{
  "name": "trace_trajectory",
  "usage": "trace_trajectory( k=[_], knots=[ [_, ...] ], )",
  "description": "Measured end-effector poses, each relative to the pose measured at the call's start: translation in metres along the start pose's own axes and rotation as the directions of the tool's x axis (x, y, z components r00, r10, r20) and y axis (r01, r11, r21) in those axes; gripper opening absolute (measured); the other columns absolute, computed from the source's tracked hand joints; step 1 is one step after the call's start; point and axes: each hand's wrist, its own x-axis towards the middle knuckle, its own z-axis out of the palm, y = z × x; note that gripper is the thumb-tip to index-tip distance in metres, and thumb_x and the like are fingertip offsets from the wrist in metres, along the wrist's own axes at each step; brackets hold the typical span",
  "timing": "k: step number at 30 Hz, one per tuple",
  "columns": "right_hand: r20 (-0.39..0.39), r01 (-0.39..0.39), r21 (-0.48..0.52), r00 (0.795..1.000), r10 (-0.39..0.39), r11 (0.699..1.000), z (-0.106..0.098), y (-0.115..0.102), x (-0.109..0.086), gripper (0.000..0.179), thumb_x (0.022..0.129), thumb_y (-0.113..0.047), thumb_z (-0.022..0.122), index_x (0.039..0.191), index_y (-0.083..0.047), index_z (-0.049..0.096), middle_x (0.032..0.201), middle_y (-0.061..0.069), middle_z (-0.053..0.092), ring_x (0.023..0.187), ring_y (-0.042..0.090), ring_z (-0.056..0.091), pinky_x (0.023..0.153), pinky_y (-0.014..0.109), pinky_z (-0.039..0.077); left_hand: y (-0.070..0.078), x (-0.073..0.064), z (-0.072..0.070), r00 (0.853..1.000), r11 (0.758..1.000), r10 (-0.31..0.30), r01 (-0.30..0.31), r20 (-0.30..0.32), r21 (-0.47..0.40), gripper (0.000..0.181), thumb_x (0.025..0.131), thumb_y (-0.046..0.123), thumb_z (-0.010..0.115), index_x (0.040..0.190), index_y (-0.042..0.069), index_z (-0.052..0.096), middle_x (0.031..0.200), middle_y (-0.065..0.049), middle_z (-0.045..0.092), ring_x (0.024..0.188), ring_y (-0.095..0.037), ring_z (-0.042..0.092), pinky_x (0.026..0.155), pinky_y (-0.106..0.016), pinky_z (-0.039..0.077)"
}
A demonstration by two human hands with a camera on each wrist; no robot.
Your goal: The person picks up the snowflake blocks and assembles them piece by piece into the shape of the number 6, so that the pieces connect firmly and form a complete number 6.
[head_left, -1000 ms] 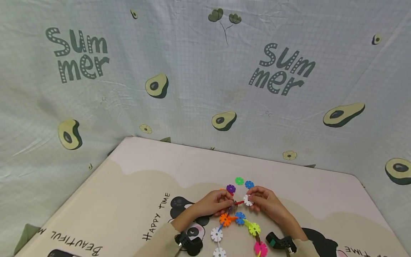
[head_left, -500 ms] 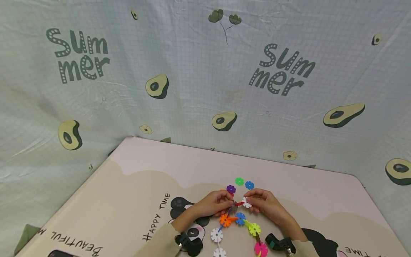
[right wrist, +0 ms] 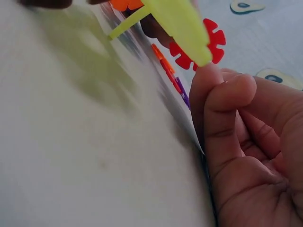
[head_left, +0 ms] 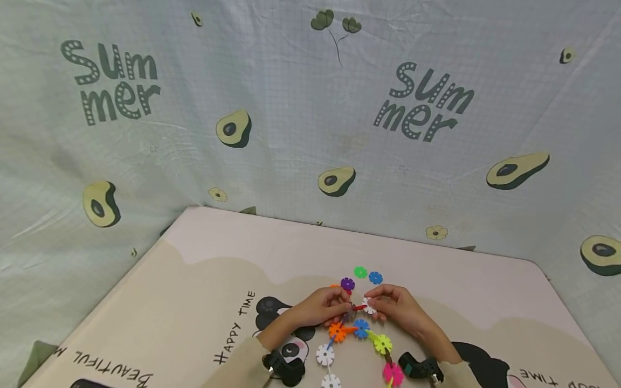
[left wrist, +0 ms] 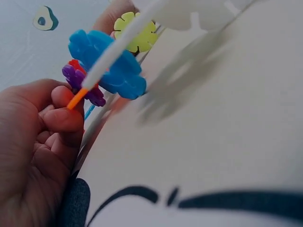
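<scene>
My left hand [head_left: 320, 307] pinches a dull grey-brown notched disc [head_left: 351, 313] at the top of a linked chain of plastic snowflake discs. A red disc [head_left: 359, 307], seen edge-on, sticks out between the two hands. At its right end is a white snowflake disc [head_left: 368, 305], pinched between thumb and fingers of my right hand [head_left: 400, 308]. Below the hands, an orange disc [head_left: 338, 332] and a blue disc [head_left: 361, 328] belong to the chain. The right wrist view shows the red disc [right wrist: 218, 45] behind a yellow one, just beyond the fingertips; the white disc is hidden there.
White discs [head_left: 325, 355] run down the chain's left side, a yellow disc [head_left: 383, 343] and a pink disc [head_left: 392, 374] down its right. Behind the hands lie loose purple [head_left: 347, 283], green [head_left: 360, 272] and blue discs. A printed cloth wall [head_left: 291, 108] stands behind the table.
My right hand has moved a little left, bringing the white disc closer to the left hand and against the red disc. The left hand stays nearly still. The head view has shifted slightly.
</scene>
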Motion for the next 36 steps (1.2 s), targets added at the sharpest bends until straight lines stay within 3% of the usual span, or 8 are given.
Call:
trace_trajectory(
  k=[3, 12, 19, 26, 36],
  knots=[
    [0.025, 0.001, 0.008, 1.0, -0.001, 1.0, 0.0, 0.0, 0.0, 0.032, 0.096, -0.01, 0.062, 0.114, 0.016, 0.058, 0.082, -0.001, 0.067, 0.065, 0.007, 0.061, 0.062, 0.02, 0.051, 0.0, 0.001, 0.001, 1.0, 1.0, -0.016, 0.016, -0.009, -0.01, 0.015, 0.099, 0.007, 0.055, 0.1, -0.008, 0.055, 0.064, 0.003, 0.051, 0.044, -0.004, 0.042, 0.045, -0.015, 0.038],
    [0.127, 0.025, 0.111, 0.991, -0.039, 0.994, 0.0, 0.001, 0.002, 0.032, 0.098, -0.005, 0.055, 0.124, 0.014, 0.056, 0.103, 0.002, 0.07, 0.073, 0.006, 0.061, 0.069, 0.02, 0.052, 0.001, 0.002, 0.002, 0.999, 0.999, -0.032, 0.031, -0.035, -0.021, 0.018, 0.1, 0.01, 0.054, 0.104, -0.007, 0.057, 0.071, 0.003, 0.053, 0.048, -0.004, 0.043, 0.047, -0.016, 0.037],
    [0.151, 0.083, 0.05, 0.984, -0.089, 0.995, 0.004, 0.002, 0.008, 0.031, 0.096, -0.003, 0.058, 0.119, 0.018, 0.054, 0.096, 0.0, 0.071, 0.073, 0.006, 0.063, 0.069, 0.021, 0.053, 0.003, 0.002, 0.003, 0.996, 0.999, -0.034, 0.037, -0.083, 0.037, 0.019, 0.098, 0.012, 0.056, 0.104, -0.006, 0.059, 0.078, 0.002, 0.058, 0.048, -0.005, 0.04, 0.047, -0.017, 0.036],
    [0.111, 0.09, -0.011, 0.99, -0.088, 0.996, 0.009, 0.002, 0.013, 0.027, 0.096, -0.007, 0.061, 0.11, 0.016, 0.057, 0.089, -0.002, 0.069, 0.069, 0.007, 0.062, 0.066, 0.022, 0.053, 0.002, 0.002, 0.003, 0.997, 0.996, 0.013, -0.006, -0.078, 0.086, 0.018, 0.097, 0.01, 0.058, 0.097, -0.008, 0.062, 0.081, 0.0, 0.06, 0.064, -0.001, 0.047, 0.058, -0.016, 0.037],
    [-0.043, 0.065, -0.037, 0.997, -0.067, 0.997, 0.011, -0.003, 0.014, 0.031, 0.097, -0.014, 0.06, 0.111, 0.013, 0.059, 0.078, 0.005, 0.065, 0.065, 0.009, 0.059, 0.06, 0.021, 0.051, 0.002, 0.001, 0.001, 0.997, 0.994, 0.021, -0.011, -0.081, 0.113, 0.017, 0.097, 0.009, 0.059, 0.095, -0.007, 0.061, 0.079, -0.002, 0.059, 0.065, -0.001, 0.048, 0.06, -0.015, 0.037]
  ],
)
